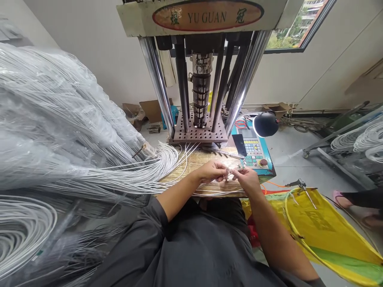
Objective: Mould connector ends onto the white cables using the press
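Both hands meet over the front right part of the work table [191, 169]. My left hand [212, 171] is closed in a pinch at the left side of a small whitish, see-through piece [229, 171]. From the other side my right hand [247, 177] pinches the same piece; its exact kind is too small to make out. Thin white cables [161, 167] sweep in from the left across the table, and a few pass close beneath my hands. Just beyond the fingers lies a slim metal tool [229, 154].
A press [200, 133] with a drilled plate and steel columns rises behind the table. At right are a control panel [254, 147], a dark phone [239, 144] and a lamp [265, 124]. A yellow bag on a hoop [323, 215] and wrapped cable bundles [54, 115] flank me.
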Demonstrator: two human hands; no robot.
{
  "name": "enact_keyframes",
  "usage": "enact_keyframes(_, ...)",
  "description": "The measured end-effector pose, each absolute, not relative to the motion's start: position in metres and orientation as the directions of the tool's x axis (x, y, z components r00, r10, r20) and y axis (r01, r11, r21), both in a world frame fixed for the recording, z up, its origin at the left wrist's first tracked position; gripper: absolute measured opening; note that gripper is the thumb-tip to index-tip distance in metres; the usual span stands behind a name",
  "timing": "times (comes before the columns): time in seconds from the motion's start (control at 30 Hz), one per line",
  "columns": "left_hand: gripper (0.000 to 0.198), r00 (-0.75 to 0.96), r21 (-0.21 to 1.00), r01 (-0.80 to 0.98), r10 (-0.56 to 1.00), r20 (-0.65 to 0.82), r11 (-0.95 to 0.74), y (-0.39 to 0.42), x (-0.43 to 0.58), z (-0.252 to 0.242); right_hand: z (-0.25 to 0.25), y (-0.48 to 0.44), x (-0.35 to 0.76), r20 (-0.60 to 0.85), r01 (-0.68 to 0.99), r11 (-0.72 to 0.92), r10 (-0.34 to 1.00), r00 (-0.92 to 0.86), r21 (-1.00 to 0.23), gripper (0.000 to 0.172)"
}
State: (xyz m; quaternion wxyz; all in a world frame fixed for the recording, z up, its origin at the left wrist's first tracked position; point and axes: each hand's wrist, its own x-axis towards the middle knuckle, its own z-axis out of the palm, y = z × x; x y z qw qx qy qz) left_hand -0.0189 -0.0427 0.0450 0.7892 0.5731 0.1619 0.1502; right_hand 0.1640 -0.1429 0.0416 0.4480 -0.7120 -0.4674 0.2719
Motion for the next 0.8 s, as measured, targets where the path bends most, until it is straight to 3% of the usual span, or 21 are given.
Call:
enact_keyframes(0.07, 0.039, 0.799, 0.915, -0.147, 0.59, -0.114, 0.375, -0.042, -0.02, 0.036, 0.037, -0.155, 0.178, 0.067, 0.559, -0.225, 0.888, 0.454, -0.798, 0.035)
enact_keyframes(0.13, 0.038, 0.757, 0.892, -0.161, 0.633, -0.163, 0.423, -0.043, -0.022, 0.03, 0.035, -0.168, 0.191, 0.174, 0.64, -0.247, 0.836, 0.521, -0.728, 0.032)
enact_keyframes(0.2, 0.038, 0.759, 0.875, -0.154, 0.622, -0.193, 0.459, -0.046, -0.023, 0.027, 0.036, -0.175, 0.199, 0.292, 0.611, -0.176, 0.755, 0.587, -0.772, 0.036)
enact_keyframes(0.27, 0.036, 0.763, 0.875, -0.148, 0.616, -0.195, 0.461, -0.049, -0.023, 0.027, 0.042, -0.171, 0.198, 0.334, 0.507, -0.028, 0.721, 0.607, -0.861, 0.041)
enact_keyframes(0.33, 0.035, 0.763, 0.893, -0.12, 0.616, -0.196, 0.433, -0.051, -0.021, 0.026, 0.048, -0.158, 0.192, 0.276, 0.316, 0.108, 0.785, 0.554, -0.943, 0.048)
enact_keyframes(0.4, 0.035, 0.767, 0.917, -0.072, 0.61, -0.2, 0.391, -0.052, -0.017, 0.024, 0.053, -0.139, 0.182, 0.157, 0.097, 0.126, 0.883, 0.442, -0.987, 0.054)
enact_keyframes(0.47, 0.037, 0.779, 0.932, -0.039, 0.595, -0.197, 0.36, -0.052, -0.013, 0.022, 0.055, -0.122, 0.172, 0.083, -0.017, 0.095, 0.936, 0.343, -0.995, 0.054)
enact_keyframes(0.53, 0.039, 0.789, 0.936, -0.039, 0.586, -0.186, 0.35, -0.052, -0.01, 0.02, 0.052, -0.113, 0.161, 0.104, 0.002, 0.109, 0.945, 0.309, -0.994, 0.048)
enact_keyframes(0.67, 0.039, 0.789, 0.943, -0.049, 0.591, -0.166, 0.33, -0.054, -0.007, 0.02, 0.042, -0.12, 0.147, 0.223, 0.194, 0.168, 0.924, 0.312, -0.967, 0.039)
enact_keyframes(0.8, 0.042, 0.787, 0.959, -0.025, 0.597, -0.155, 0.282, -0.056, -0.005, 0.019, 0.038, -0.139, 0.145, 0.249, 0.346, 0.157, 0.939, 0.238, -0.925, 0.036)
